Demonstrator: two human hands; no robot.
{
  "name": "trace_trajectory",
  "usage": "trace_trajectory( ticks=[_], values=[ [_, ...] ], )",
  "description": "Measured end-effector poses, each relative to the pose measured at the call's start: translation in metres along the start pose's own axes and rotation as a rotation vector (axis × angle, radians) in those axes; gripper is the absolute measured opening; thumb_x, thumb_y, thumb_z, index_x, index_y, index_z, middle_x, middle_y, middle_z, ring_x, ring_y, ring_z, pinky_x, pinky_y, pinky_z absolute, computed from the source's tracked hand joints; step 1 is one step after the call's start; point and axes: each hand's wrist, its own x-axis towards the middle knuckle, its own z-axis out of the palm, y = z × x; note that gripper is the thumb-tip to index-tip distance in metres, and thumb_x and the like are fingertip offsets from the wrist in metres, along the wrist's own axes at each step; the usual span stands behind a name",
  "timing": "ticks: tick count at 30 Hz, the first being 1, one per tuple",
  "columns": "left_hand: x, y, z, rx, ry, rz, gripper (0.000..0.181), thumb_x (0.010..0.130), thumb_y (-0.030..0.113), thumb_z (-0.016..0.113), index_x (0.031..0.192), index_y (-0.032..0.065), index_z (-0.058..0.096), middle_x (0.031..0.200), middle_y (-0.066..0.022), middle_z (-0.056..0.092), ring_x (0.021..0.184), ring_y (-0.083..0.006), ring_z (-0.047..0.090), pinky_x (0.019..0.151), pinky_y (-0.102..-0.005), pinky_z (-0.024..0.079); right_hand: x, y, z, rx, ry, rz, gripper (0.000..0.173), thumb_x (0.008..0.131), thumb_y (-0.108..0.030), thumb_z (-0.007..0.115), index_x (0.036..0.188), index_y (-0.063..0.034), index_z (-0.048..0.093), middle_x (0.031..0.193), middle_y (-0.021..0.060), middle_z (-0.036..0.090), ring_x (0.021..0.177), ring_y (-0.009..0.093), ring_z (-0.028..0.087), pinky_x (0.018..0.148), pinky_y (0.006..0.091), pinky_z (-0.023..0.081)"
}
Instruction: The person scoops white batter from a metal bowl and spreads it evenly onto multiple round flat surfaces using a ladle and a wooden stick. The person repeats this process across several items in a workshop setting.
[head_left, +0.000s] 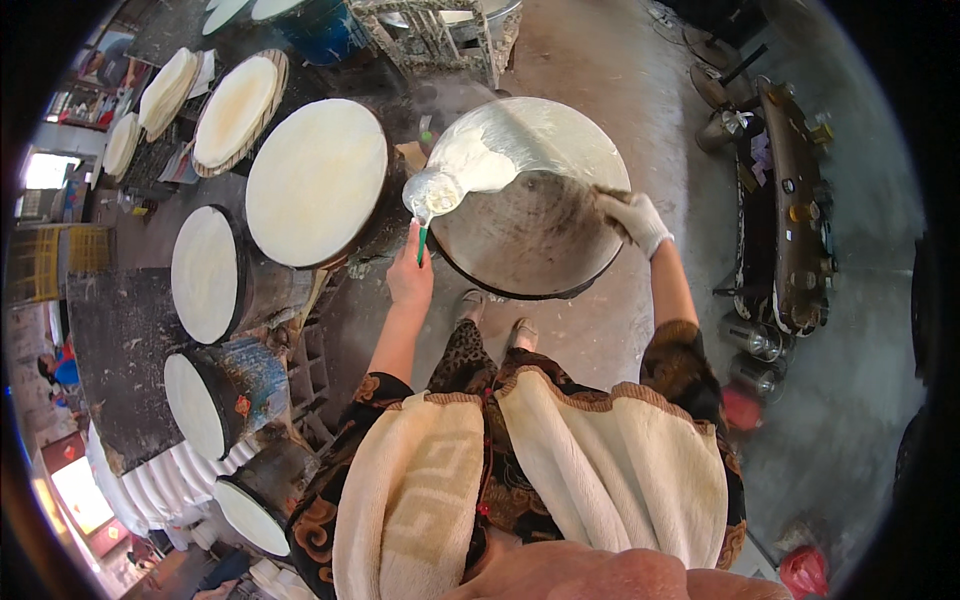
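Observation:
My left hand (410, 279) grips the green handle of a metal ladle (433, 193), whose bowl is coated with white batter. The ladle meets the left side of a wide, round metal pan (536, 236). Wet white batter (480, 161) lies in a thick patch beside the ladle, and a thinner pale layer spreads over the pan's far part. Nearer to me, the pan's surface is bare, brown and scuffed. My right hand (637, 223), in a whitish work glove with soiled fingers, holds the pan's right rim.
To the left, a large round pan bears a pale sheet (319, 184). Several drums with white round tops, such as this blue one (259, 386), stand nearer me. Stacked pale discs (169, 94) lie at the far left. A dark table (799, 210) with jars stands right.

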Motion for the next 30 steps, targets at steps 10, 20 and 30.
trace_trajectory(
  ticks=[10, 20, 30],
  values=[
    [-0.056, -0.006, 0.0, -0.138, 0.163, 0.048, 0.061, 0.089, 0.009, 0.07, 0.147, 0.0177, 0.052, 0.089, -0.0172, 0.07, 0.076, -0.0388, 0.068, 0.066, -0.0465, 0.055, -0.021, -0.004, 0.023, -0.209, -0.313, -0.098, 0.046, 0.09, -0.03, 0.074, 0.13, -0.0076, 0.069, 0.074, -0.0005, 0.063, 0.059, 0.006, 0.053, 0.054, 0.0234, 0.046],
    [-0.103, 0.009, -0.015, -0.182, 0.097, 0.078, 0.057, 0.088, 0.008, 0.07, 0.143, 0.0174, 0.056, 0.083, -0.0132, 0.067, 0.07, -0.0353, 0.067, 0.06, -0.045, 0.054, 0.034, -0.031, 0.01, -0.444, -0.418, -0.066, 0.045, 0.089, -0.029, 0.074, 0.128, -0.0069, 0.07, 0.07, -0.0043, 0.058, 0.055, 0.005, 0.048, 0.045, 0.0233, 0.037],
    [-0.135, 0.016, -0.028, -0.025, -0.109, 0.244, 0.065, 0.083, 0.01, 0.073, 0.144, 0.0229, 0.056, 0.085, -0.0087, 0.065, 0.066, -0.0303, 0.065, 0.057, -0.0411, 0.054, 0.061, -0.059, -0.013, -0.388, -0.425, -0.084, 0.043, 0.083, -0.025, 0.075, 0.12, -0.0031, 0.072, 0.076, -0.0006, 0.065, 0.059, 0.006, 0.053, 0.051, 0.0245, 0.043]
  ],
)
